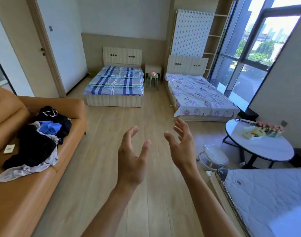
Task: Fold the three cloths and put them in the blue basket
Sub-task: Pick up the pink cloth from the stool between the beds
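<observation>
Head view: left hand (pixel 131 161) and right hand (pixel 182 146) raised, fingers spread, empty; heap of clothes (pixel 38 139) on the sofa (pixel 26 194), left.

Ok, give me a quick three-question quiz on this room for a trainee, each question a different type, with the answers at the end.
1. True or false: the left hand holds nothing.
2. Where does the pile of clothes lie? A) on the striped bed B) on the orange sofa C) on the round table
3. Fill in: the right hand is ____, its fingers relaxed and apart.

Key: 1 true; 2 B; 3 open.
</observation>
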